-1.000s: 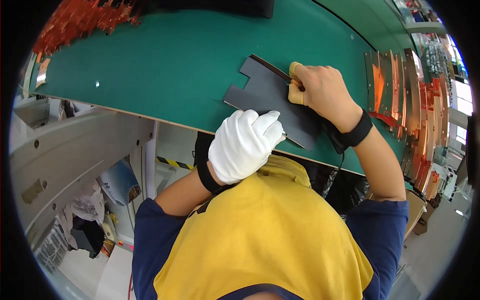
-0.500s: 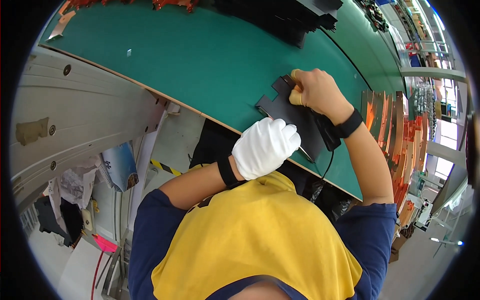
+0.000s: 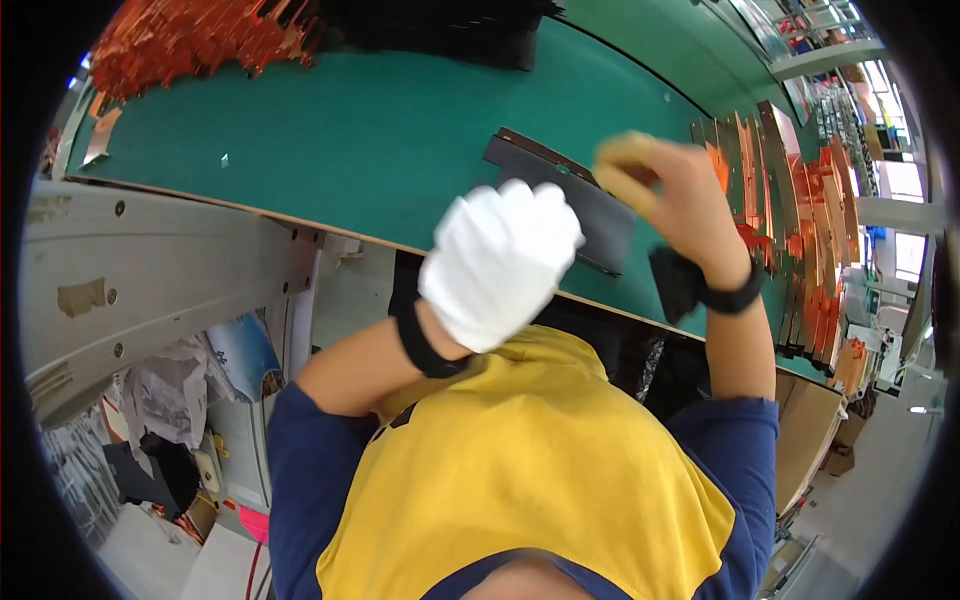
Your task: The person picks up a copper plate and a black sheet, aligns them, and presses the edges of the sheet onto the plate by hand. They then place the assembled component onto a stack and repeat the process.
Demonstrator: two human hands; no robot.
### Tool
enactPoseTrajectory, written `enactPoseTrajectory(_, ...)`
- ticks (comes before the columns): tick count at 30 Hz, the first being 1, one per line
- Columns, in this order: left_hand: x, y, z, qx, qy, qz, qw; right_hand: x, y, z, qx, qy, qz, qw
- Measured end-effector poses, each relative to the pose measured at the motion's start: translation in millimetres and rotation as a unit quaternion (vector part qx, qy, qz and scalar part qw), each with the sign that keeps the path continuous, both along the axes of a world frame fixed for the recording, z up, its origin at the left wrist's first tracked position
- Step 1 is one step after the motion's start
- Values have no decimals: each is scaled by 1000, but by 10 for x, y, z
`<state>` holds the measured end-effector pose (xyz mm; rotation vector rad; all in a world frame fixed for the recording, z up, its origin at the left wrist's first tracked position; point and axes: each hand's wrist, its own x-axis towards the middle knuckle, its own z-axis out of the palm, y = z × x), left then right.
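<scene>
A flat black plate (image 3: 598, 222) with a notched left end and a dark strip along its far edge lies on the green tabletop. My left hand (image 3: 500, 265), in a white glove, is over the near left part of the plate; its fingertips are apart and blurred, and whether it touches the plate I cannot tell. To the plate's right is my right hand (image 3: 685, 195), bare with yellow finger covers on thumb and finger. A gap shows between those two, with nothing seen in it. The hand is smeared by motion. A black wristband circles each wrist.
A heap of copper-coloured strips (image 3: 200, 45) lies at the far left, beside a stack of black parts (image 3: 430, 35). Upright copper-coloured pieces (image 3: 790, 200) stand in rows on the right. A bent metal piece (image 3: 103, 135) lies by the table's left edge.
My right hand has let go of the plate and moved right. My left hand has shifted left and its fingers have spread. The plate now lies turned, its dark strip along the far side.
</scene>
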<state>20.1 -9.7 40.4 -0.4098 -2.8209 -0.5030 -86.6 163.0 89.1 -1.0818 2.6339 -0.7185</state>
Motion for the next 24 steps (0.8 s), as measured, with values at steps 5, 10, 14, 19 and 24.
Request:
enactPoseTrajectory(5,-539,-468,-288,-48,-1,-167,985,302,666,-446,4,86,56,995)
enactPoseTrajectory(10,-579,-98,-113,-181,-37,-156,970,374,550,-598,49,115,55,991)
enactPoseTrajectory(14,-543,199,-85,-183,-62,-178,965,243,407,-546,84,58,73,992)
enactPoseTrajectory(19,-580,179,-72,-189,-104,-148,965,112,360,-426,208,-17,107,972)
enactPoseTrajectory(24,-638,5,91,-221,-162,-128,953,214,559,-532,62,120,113,984)
